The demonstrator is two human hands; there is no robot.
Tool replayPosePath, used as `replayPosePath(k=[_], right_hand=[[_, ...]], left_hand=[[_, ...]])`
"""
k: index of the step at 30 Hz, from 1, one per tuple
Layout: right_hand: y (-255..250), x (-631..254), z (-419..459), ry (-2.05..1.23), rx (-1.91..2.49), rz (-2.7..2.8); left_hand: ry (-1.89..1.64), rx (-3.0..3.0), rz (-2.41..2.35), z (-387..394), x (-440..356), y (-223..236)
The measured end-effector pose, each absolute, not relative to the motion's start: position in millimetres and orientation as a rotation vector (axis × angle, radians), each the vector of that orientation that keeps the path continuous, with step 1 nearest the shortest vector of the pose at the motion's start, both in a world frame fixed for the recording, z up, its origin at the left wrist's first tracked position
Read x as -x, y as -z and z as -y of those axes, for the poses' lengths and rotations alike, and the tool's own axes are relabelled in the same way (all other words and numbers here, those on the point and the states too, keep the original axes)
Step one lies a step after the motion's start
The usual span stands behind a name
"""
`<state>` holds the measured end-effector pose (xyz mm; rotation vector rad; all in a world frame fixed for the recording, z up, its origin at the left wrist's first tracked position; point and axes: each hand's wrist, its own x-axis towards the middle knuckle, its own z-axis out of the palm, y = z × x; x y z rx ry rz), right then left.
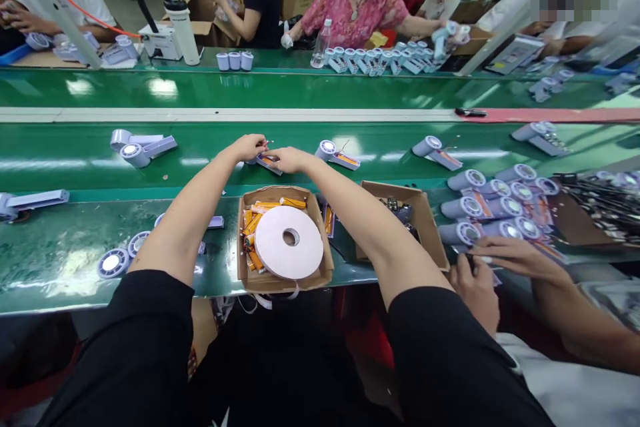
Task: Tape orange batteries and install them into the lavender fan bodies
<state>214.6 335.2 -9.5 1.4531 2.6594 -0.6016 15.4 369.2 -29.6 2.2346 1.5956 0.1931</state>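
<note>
Over the green conveyor belt, both of my hands are close together at one lavender handheld fan body (270, 165), its open handle showing an orange battery. My left hand (247, 147) is closed in a pinch above the fan's head, with thin reddish wires poking out past the fingertips. My right hand (289, 159) is closed on the handle, its fingers bent over the battery end. The fan's round head is mostly hidden under my left hand. Nearer to me, a cardboard box (242, 267) holds orange batteries (255, 221) and a white tape roll (290, 260).
Similar fan bodies lie on the belt to the left (135, 155) and right (327, 150). A second box (435, 233) holds dark parts. A co-worker's hands (475, 280) work beside stacked fans (470, 207) at right. Other people sit across the belt.
</note>
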Motion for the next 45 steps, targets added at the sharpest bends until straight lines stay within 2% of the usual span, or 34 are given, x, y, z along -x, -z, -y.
replayPosePath(k=[5, 13, 21, 24, 27, 30, 34, 36, 40, 43, 45], right_hand=[[14, -239, -327, 0.670, -1.717, -2.590], [31, -227, -345, 0.723, -1.771, -2.407], [-3, -221, -333, 0.820, -1.797, -2.497], [-20, -229, -308, 0.847, -1.832, -2.634], [-35, -263, -263, 0.877, -1.861, -2.834], [-46, -310, -198, 1.134, -1.760, -3.098], [-44, -359, -114, 1.398, -1.854, -3.167], [-31, -370, -79, 1.524, -1.967, -3.050], [4, -353, -25, 1.928, -1.986, -2.643], [20, -312, 0, 2.031, -1.828, -2.588], [23, -284, 10, 2.040, -1.560, -2.693]], left_hand=[[-0.290, -2.181, -1.604, -362, -21, 31], [-0.304, -2.124, -1.611, -355, -33, 32], [-0.255, -2.196, -1.725, -340, -59, -2], [-0.296, -2.282, -1.794, -299, -64, -23], [-0.363, -2.595, -1.429, -221, -59, -37], [-0.095, -2.822, -0.840, -141, -49, -40], [0.149, -2.834, -0.885, -86, -38, -30], [0.066, -2.846, -0.948, -74, -29, -27], [-0.371, -2.877, -1.122, -51, -13, -28], [-0.621, -2.829, -1.309, -33, -9, -26], [-0.683, -2.811, -1.362, -26, -6, -22]])
